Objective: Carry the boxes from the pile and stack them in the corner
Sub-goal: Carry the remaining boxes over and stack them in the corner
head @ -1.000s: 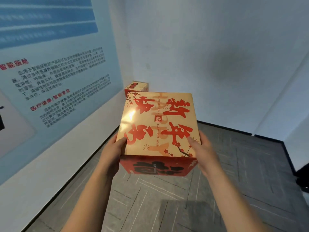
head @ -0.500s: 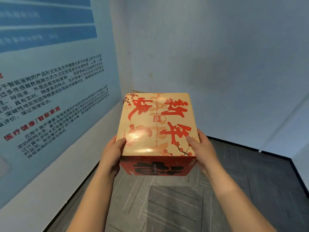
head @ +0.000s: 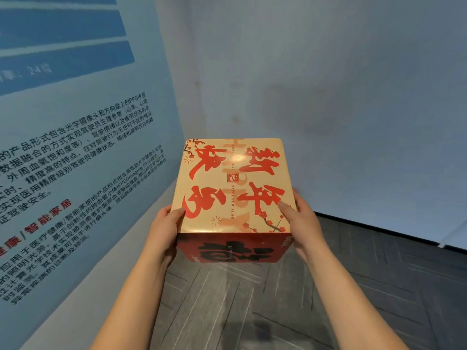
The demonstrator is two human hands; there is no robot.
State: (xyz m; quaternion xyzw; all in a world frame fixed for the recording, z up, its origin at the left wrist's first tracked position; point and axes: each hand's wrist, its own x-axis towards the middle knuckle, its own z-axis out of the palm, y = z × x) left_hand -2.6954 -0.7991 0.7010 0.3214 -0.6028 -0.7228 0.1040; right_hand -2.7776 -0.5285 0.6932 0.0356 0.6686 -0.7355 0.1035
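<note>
I hold a gold and red gift box (head: pixel 233 188) with large red characters on its lid, out in front of me at chest height. My left hand (head: pixel 165 229) grips its left side with the thumb on the lid's near left corner. My right hand (head: pixel 302 224) grips the right side, thumb on the lid near the plum-blossom print. The box's red front face with black characters faces me. The box hides the room corner behind it, so no other box shows.
A blue wall poster (head: pixel 70 152) with printed text runs along the left. A grey wall (head: pixel 328 97) stands ahead, meeting the poster wall in a corner. Grey carpet tiles (head: pixel 252 304) cover the floor below, with a black skirting (head: pixel 379 227) at the right.
I have come closer to the corner with the box. The second box seen in the corner a second ago is now hidden behind the one I carry.
</note>
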